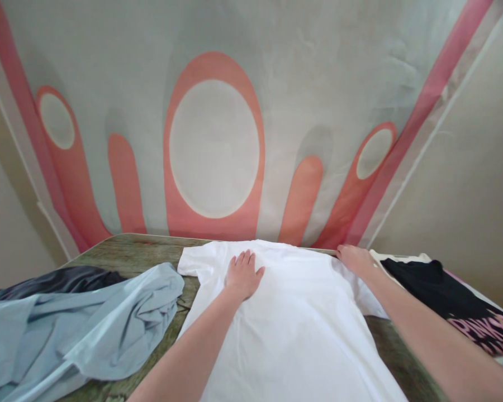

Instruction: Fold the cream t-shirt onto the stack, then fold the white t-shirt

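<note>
Lying smooth along the middle of the wood-grained table [151, 249], the white T-shirt [295, 329] had its shoulder end at the far edge and its body running toward the near edge, with soft, shallow creases in the thin cloth. I had the left hand [243, 274] palm down on its upper part, fingers slightly apart and thumb out to the side, gripping nothing. I had the right hand [354, 258] at the far edge by the other shoulder, fingers bent over the cloth; I could not tell whether they were pinched together on it. Toward the left edge I saw a pale blue-grey garment [109, 321] in loose, rumpled folds, with a dark garment [73, 277] bunched behind it. Near the right edge lay a black garment [431, 287] with pink lettering. Beyond the far edge rose a grey backdrop [343, 67], faintly wrinkled, printed with coral rounded columns and pale ovals.
</note>
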A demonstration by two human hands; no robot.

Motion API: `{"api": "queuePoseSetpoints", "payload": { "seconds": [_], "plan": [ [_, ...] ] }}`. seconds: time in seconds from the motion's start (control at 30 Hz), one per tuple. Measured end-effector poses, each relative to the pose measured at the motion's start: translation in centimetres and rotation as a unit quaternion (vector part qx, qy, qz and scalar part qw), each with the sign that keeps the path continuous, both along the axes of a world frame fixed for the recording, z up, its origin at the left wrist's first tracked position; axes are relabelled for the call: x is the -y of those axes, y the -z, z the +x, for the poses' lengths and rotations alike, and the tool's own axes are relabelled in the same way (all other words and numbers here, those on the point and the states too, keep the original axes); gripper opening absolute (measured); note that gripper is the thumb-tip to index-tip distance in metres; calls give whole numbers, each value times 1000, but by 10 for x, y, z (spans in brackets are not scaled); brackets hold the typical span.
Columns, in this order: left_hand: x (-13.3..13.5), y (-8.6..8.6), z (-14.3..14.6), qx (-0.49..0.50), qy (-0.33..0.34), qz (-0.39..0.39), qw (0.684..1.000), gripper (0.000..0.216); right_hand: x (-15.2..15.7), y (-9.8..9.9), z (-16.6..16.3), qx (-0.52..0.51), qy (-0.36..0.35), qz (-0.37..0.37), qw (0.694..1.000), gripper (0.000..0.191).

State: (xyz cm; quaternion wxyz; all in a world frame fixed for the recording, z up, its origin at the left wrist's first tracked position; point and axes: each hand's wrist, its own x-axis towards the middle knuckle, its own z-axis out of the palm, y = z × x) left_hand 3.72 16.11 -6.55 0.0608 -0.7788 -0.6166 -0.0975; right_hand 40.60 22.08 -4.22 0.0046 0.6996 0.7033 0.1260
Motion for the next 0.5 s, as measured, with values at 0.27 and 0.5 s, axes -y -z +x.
{"api": "queuePoseSetpoints", "payload": {
  "seconds": [0.27, 0.5],
  "plan": [
    [0, 0, 1, 0, -3, -11, 1000, 61, -18, -14, -55, -30, -122, -40, 991, 35],
    [2, -3, 1, 11, -2, -13, 1000, 61, -9, -15, -89, 28, -144, -44, 988, 37]
  ]
}}
